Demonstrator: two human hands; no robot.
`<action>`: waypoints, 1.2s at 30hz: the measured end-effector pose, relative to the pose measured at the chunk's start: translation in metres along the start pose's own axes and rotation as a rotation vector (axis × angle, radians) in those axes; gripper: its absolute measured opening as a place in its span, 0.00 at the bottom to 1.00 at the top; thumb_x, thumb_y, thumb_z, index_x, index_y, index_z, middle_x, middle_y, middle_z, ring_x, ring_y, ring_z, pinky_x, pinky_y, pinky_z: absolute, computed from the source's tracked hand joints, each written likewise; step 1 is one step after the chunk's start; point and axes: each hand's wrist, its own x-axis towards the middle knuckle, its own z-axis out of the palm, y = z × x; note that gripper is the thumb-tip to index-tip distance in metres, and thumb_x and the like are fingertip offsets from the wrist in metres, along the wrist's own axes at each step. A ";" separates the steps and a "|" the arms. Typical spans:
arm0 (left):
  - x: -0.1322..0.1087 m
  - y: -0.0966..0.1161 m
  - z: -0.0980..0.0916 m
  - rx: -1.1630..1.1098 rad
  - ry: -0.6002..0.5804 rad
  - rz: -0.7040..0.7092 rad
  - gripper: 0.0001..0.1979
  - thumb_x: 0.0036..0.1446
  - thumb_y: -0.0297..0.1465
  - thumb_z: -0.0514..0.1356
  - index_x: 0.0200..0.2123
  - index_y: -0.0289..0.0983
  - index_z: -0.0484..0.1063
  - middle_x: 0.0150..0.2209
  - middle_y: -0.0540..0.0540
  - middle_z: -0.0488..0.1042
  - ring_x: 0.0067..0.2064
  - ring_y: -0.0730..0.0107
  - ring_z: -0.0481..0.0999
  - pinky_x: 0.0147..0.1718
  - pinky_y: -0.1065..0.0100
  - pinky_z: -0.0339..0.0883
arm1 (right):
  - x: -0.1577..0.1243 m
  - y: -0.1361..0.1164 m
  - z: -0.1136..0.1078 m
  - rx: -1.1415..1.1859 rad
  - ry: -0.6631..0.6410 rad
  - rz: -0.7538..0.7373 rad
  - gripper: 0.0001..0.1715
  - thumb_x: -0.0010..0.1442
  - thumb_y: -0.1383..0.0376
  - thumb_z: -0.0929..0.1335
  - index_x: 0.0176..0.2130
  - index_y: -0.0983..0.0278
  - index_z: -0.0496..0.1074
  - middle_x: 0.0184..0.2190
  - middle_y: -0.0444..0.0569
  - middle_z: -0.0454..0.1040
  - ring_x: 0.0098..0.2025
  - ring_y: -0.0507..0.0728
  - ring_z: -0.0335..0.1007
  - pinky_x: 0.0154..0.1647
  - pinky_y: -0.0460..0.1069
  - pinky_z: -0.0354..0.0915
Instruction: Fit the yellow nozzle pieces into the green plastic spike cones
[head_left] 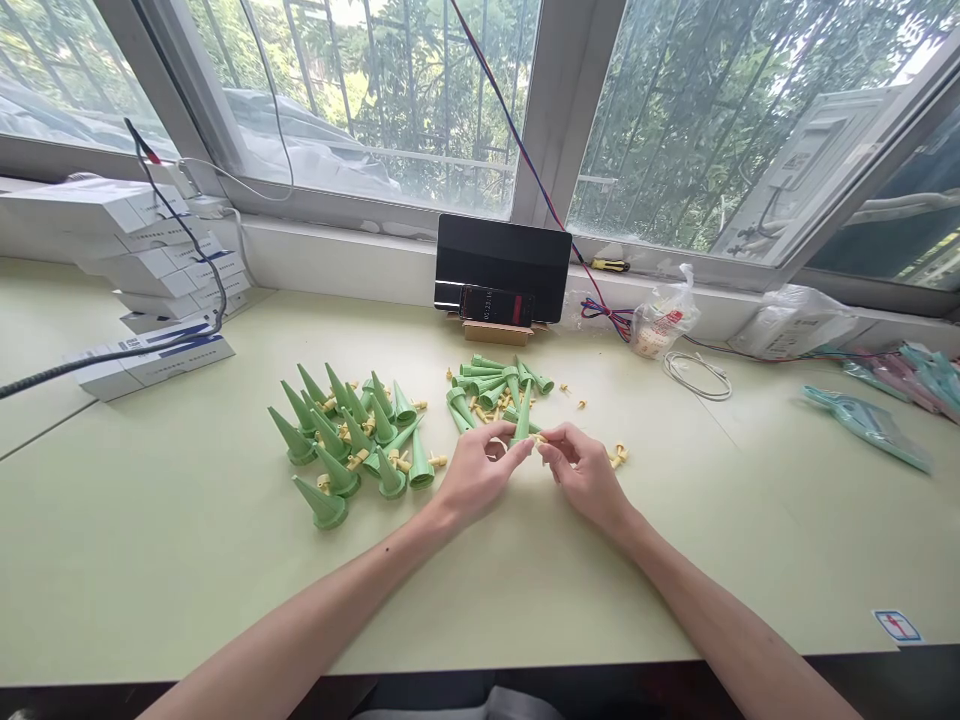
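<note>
My left hand [484,465] is closed around the base of a green plastic cone [523,410], whose tip points up and away. Close beside it, my right hand [583,468] pinches a small yellow plastic piece [538,440] against the cone's lower end; the fingers partly hide it. Left of my hands stands a group of green cones [330,470], mostly upright, with yellow pieces [360,458] among them. Beyond my hands lies a pile of green cones [480,375] on their sides, mixed with more yellow pieces. A few yellow pieces [619,455] rest right of my right hand.
A tablet [502,260] and a phone [495,305] lean on a cardboard stand at the window sill. White boxes [165,250] are stacked at the left, crossed by a black cable. A white cable [697,375], plastic bag [664,320] and packets [866,425] lie right.
</note>
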 end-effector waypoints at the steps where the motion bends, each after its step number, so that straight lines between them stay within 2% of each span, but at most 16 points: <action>1: 0.000 0.000 0.000 0.000 -0.002 0.001 0.18 0.58 0.46 0.60 0.36 0.35 0.72 0.18 0.54 0.62 0.20 0.75 0.59 0.20 0.71 0.52 | 0.000 0.000 0.000 0.001 -0.001 0.000 0.12 0.66 0.56 0.66 0.38 0.64 0.69 0.28 0.45 0.71 0.26 0.51 0.65 0.26 0.47 0.61; 11: 0.000 0.001 -0.001 0.020 -0.012 0.025 0.18 0.58 0.45 0.60 0.36 0.35 0.72 0.19 0.54 0.62 0.21 0.75 0.60 0.20 0.71 0.52 | 0.001 0.001 -0.001 -0.004 -0.005 0.000 0.13 0.66 0.57 0.65 0.36 0.64 0.69 0.25 0.43 0.68 0.24 0.50 0.63 0.26 0.47 0.60; 18: 0.000 0.002 0.000 0.021 -0.025 0.050 0.17 0.59 0.44 0.60 0.38 0.35 0.75 0.23 0.52 0.66 0.23 0.75 0.63 0.22 0.71 0.56 | 0.000 0.001 -0.001 -0.021 -0.014 0.014 0.15 0.67 0.56 0.64 0.35 0.64 0.69 0.23 0.42 0.66 0.23 0.50 0.60 0.25 0.47 0.58; 22: 0.000 0.001 0.000 0.030 -0.030 0.073 0.16 0.59 0.43 0.60 0.37 0.34 0.75 0.27 0.50 0.69 0.24 0.75 0.64 0.24 0.71 0.58 | 0.000 0.001 -0.002 -0.026 -0.015 0.021 0.17 0.67 0.55 0.63 0.33 0.63 0.66 0.21 0.41 0.64 0.22 0.50 0.58 0.24 0.47 0.57; 36: 0.001 -0.005 0.000 0.107 -0.046 0.148 0.15 0.60 0.40 0.59 0.41 0.35 0.78 0.32 0.47 0.74 0.26 0.75 0.63 0.25 0.72 0.61 | 0.001 0.003 -0.002 -0.061 0.004 0.067 0.21 0.68 0.53 0.62 0.27 0.61 0.59 0.17 0.39 0.59 0.19 0.50 0.53 0.21 0.47 0.52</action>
